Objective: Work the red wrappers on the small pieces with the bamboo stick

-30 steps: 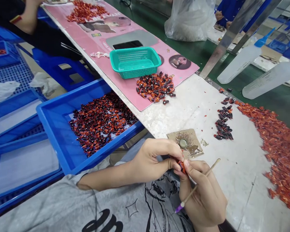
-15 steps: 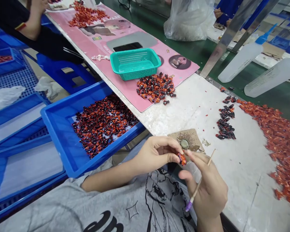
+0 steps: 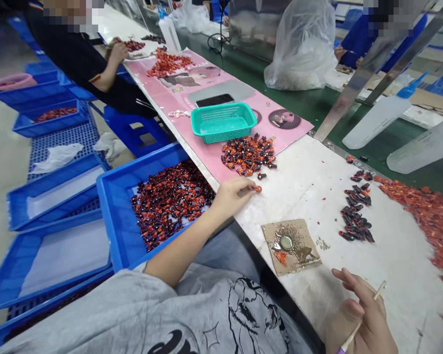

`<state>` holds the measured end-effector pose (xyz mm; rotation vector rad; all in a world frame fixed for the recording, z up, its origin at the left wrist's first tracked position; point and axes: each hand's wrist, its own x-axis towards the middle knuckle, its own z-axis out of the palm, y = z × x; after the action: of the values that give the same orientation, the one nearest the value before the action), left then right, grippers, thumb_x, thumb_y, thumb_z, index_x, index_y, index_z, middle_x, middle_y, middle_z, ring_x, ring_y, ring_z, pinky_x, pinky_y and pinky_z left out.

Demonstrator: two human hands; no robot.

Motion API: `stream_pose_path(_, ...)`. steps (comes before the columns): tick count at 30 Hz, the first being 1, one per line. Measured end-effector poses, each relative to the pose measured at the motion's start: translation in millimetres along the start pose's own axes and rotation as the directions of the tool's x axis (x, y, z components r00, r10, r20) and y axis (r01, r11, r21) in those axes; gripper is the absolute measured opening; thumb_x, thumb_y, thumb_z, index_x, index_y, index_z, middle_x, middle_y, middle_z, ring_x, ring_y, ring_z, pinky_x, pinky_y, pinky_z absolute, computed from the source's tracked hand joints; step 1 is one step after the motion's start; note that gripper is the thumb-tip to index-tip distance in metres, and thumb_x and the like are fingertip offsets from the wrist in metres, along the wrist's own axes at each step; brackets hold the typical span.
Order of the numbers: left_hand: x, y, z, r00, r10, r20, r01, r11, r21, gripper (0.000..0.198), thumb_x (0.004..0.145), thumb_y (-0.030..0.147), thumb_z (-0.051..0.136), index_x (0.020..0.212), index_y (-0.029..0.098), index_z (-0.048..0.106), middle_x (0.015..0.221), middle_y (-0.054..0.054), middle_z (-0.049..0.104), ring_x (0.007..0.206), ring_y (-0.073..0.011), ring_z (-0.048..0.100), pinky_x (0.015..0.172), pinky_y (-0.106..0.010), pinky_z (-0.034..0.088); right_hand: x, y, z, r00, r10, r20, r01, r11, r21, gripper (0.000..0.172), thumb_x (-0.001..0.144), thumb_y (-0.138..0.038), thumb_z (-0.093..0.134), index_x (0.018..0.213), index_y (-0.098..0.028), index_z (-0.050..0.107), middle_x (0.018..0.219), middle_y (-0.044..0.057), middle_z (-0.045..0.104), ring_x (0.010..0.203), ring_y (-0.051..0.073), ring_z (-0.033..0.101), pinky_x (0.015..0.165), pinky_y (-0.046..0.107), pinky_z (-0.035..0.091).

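My left hand [image 3: 232,197] reaches over the table edge, fingertips closed on a small orange-red piece [image 3: 257,189]. Just beyond it lies a pile of glossy black-and-orange pieces [image 3: 249,153]. At the lower right my right hand [image 3: 363,314] holds a thin wooden stick [image 3: 355,328] with a purple end, its fingers partly extended. Between the hands is a brown cardboard square [image 3: 306,238], wet and speckled, bearing a round, clear, glass-like disc [image 3: 286,242] and a flat orange piece [image 3: 280,258].
A green basket [image 3: 223,136] stands behind the pile, near a phone [image 3: 214,101]. Black pieces [image 3: 356,221] and a long orange heap [image 3: 428,221] lie to the right. A blue tray [image 3: 107,206] of pieces sits left. White bottles [image 3: 378,120] lean behind; another person's arm [image 3: 110,69] is far left.
My left hand has moved away from my right, out toward the black-and-orange pile with a piece. My right hand has moved right with the stick. The view has shifted, uncovering the cardboard.
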<state>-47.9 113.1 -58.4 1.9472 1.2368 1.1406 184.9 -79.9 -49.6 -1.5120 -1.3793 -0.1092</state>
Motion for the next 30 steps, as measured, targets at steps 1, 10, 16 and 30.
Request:
stream_pose_path(1,8.2,-5.3,-1.2,1.0,0.001,-0.031,0.001,0.999,0.04,0.006,0.082,0.013,0.071,0.084,0.018,0.074,0.092,-0.008,0.079,0.092,-0.0236,0.071,0.091,-0.041,0.057,0.7,-0.1,0.8,1.0,-0.005,-0.007,0.005,1.0,0.008,0.03,0.102,-0.033,0.051,0.112,-0.013,0.071,0.091,0.012,0.072,0.087,0.024,0.067,0.078,0.039,0.049)
stream_pose_path(10,17.6,-9.7,-6.9,0.996,0.056,-0.075,-0.034,0.961,0.275,0.013,0.08,0.013,0.069,0.09,0.019,0.073,0.096,-0.006,0.078,0.097,-0.0252,0.068,0.092,-0.043,0.055,3.2,-2.8,3.2,1.0,-0.025,-0.02,0.026,0.998,0.052,0.028,0.103,-0.031,0.049,0.107,-0.013,0.07,0.089,0.011,0.07,0.086,0.024,0.065,0.077,0.04,0.049)
stream_pose_path(16,12.2,2.3,-27.9,0.992,0.085,-0.097,-0.048,0.941,0.335,0.024,0.082,0.009,0.056,0.096,0.017,0.073,0.105,-0.008,0.078,0.102,-0.024,0.069,0.095,-0.041,0.055,1.8,-2.7,1.6,0.996,-0.084,0.04,0.081,0.995,0.06,0.025,0.103,-0.025,0.047,0.109,-0.013,0.068,0.091,0.011,0.068,0.091,0.022,0.065,0.081,0.037,0.049)
stream_pose_path(30,63.5,96.5,89.5,0.625,0.331,0.706,-0.599,0.785,0.162,0.023,0.092,0.016,0.06,0.113,0.015,0.068,0.114,-0.011,0.074,0.106,-0.0241,0.069,0.092,-0.034,0.052,-1.9,-5.3,-0.9,0.983,-0.172,0.065,0.165,0.981,0.1,0.025,0.099,-0.014,0.048,0.119,-0.016,0.063,0.091,0.008,0.067,0.089,0.022,0.065,0.075,0.037,0.053)
